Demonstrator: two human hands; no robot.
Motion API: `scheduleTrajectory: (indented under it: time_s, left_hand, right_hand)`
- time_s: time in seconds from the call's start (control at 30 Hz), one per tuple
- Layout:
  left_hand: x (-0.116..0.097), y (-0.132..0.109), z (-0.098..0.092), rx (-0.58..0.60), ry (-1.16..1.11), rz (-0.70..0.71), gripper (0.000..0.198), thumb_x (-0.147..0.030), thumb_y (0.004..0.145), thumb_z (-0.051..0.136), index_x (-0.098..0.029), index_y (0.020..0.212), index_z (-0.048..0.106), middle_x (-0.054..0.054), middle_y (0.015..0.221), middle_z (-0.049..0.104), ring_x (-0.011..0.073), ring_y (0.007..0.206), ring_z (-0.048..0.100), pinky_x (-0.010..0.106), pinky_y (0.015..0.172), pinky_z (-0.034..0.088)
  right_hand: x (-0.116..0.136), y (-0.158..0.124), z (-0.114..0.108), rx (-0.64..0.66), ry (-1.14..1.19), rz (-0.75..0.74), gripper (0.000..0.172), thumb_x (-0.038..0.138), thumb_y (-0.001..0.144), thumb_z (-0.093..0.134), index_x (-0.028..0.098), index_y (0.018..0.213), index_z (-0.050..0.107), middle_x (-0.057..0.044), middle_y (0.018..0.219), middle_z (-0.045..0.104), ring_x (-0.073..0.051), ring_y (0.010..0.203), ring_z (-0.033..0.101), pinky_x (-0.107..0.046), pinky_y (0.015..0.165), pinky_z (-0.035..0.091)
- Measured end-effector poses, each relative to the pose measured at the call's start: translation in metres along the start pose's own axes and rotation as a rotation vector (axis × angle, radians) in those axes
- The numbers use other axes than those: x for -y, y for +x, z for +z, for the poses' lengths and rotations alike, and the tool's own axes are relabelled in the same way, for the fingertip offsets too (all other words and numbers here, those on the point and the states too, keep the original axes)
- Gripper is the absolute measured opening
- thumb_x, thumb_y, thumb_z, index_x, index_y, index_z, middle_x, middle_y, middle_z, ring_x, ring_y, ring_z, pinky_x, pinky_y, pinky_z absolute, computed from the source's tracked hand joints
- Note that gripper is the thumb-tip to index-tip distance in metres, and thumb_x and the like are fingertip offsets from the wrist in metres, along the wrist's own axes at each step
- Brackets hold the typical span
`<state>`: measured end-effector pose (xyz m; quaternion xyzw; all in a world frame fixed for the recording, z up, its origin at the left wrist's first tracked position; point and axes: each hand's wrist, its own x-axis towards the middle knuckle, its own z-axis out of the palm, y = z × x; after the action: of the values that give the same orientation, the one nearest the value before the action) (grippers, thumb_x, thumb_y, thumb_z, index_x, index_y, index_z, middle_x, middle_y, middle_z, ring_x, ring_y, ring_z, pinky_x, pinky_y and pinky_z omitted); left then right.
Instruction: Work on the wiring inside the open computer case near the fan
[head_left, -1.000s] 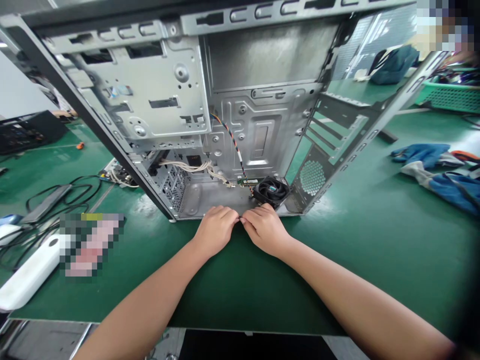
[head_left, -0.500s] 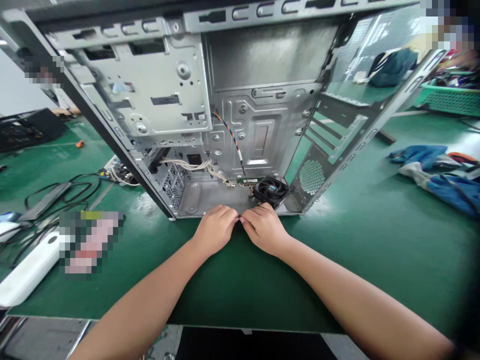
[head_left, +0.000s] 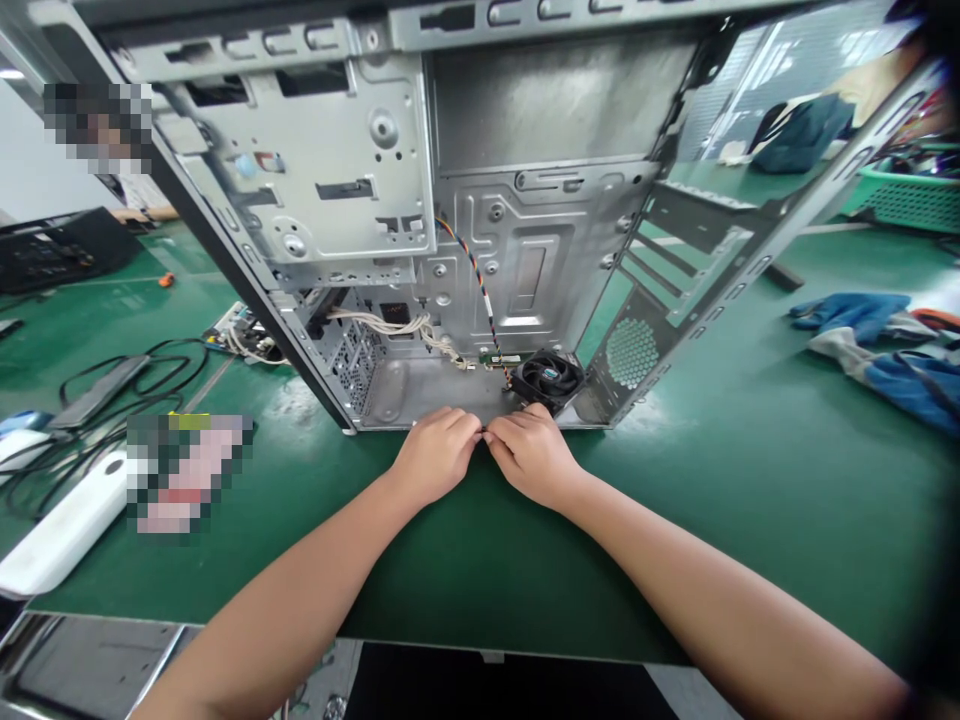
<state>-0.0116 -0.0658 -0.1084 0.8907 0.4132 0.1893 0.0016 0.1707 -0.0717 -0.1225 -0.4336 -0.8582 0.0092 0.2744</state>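
An open metal computer case (head_left: 525,200) stands upright on the green mat (head_left: 750,480), its inside facing me. My left hand (head_left: 439,455) and my right hand (head_left: 534,455) rest side by side at the case's near bottom edge, fingers curled and fingertips meeting on something small and dark that I cannot make out. Just behind my right hand lies a small black fan (head_left: 551,378) on the case floor. A multicoloured wire (head_left: 474,272) runs down the back wall to a small board beside the fan. Beige cables (head_left: 390,328) hang at the lower left inside.
Black cables (head_left: 135,375) and a white device (head_left: 64,535) lie on the mat at the left. Blue cloth (head_left: 877,340) lies at the right, and a green basket (head_left: 907,195) stands at the far right. A black box (head_left: 52,250) sits far left.
Both hands have stayed pinched together at the case's edge. The view has shifted slightly, so the case appears a little further right and lower.
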Motion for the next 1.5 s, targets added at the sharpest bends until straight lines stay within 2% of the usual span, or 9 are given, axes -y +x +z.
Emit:
scheduleTrajectory:
  time_s: [0.57,1.03,1.5]
  left_hand:
    - [-0.001,0.001,0.0013,0.016,-0.071,-0.015,0.02,-0.023,0.098,0.041,-0.019,0.084,0.055,0.001,0.079,0.06,0.0171,0.079,0.056,0.03,0.073,0.044]
    - [0.0032,0.0038,0.0008,0.062,0.008,0.031,0.025,-0.024,0.099,0.037,-0.019,0.083,0.056,0.002,0.079,0.061,0.0176,0.077,0.055,0.03,0.071,0.044]
    - [0.0053,0.0025,0.0001,-0.039,0.004,0.041,0.023,-0.021,0.099,0.039,-0.018,0.087,0.059,0.003,0.082,0.064,0.0174,0.079,0.057,0.03,0.074,0.045]
  right_hand:
    - [-0.0012,-0.0008,-0.0021,0.01,-0.003,-0.005,0.025,0.017,0.093,0.04,0.017,0.069,0.051,-0.001,0.066,0.061,-0.013,0.064,0.053,-0.031,0.073,0.026]
    - [-0.0006,0.0004,-0.0038,0.025,0.002,-0.005,0.024,0.017,0.092,0.041,0.017,0.071,0.052,-0.001,0.066,0.062,-0.013,0.064,0.053,-0.03,0.073,0.025]
    - [-0.0006,0.0013,-0.0067,0.0,0.038,0.005,0.024,0.019,0.094,0.039,0.017,0.079,0.058,-0.004,0.072,0.063,-0.016,0.072,0.056,-0.031,0.075,0.029]
